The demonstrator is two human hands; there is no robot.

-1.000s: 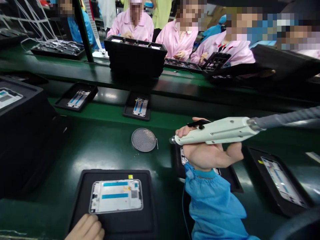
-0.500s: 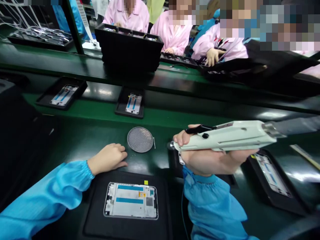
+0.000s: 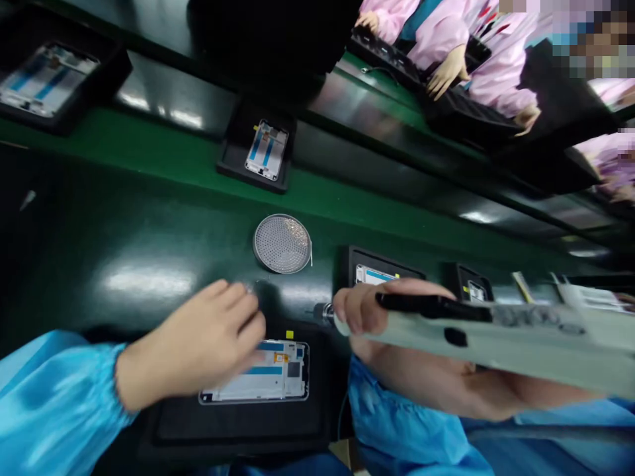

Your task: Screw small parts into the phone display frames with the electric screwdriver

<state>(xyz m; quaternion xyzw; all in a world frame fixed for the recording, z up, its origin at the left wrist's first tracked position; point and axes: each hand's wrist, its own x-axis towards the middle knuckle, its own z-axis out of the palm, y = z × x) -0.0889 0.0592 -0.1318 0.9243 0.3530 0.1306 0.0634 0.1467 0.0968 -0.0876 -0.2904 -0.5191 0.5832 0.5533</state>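
My right hand [image 3: 367, 311] is wrapped round a pale electric screwdriver [image 3: 506, 337] with a black lever. Its metal tip [image 3: 317, 312] points left, above the bench. My left hand [image 3: 208, 330] hovers over the left part of a phone frame [image 3: 278, 380], with curled fingers and a blurred thumb. Whatever its fingertips hold, if anything, I cannot make out. The frame has blue strips and a yellow tab, and lies on a black tray [image 3: 238, 426]. Beyond my hands sits a round perforated dish [image 3: 280, 248] with small gold-coloured screws gathered at its upper right.
More phone parts lie in black trays: one tray [image 3: 231, 152] straight ahead, another tray [image 3: 106, 73] at upper left, a third tray [image 3: 354, 254] behind the screwdriver. Across the bench, a co-worker's hand [image 3: 449, 71] rests by black boxes. A large black box [image 3: 268, 46] blocks the far middle.
My left hand has moved from the bench beside the dish to over the phone frame. The screwdriver has come lower and nearer, its tip shifting left. The view has tilted down.
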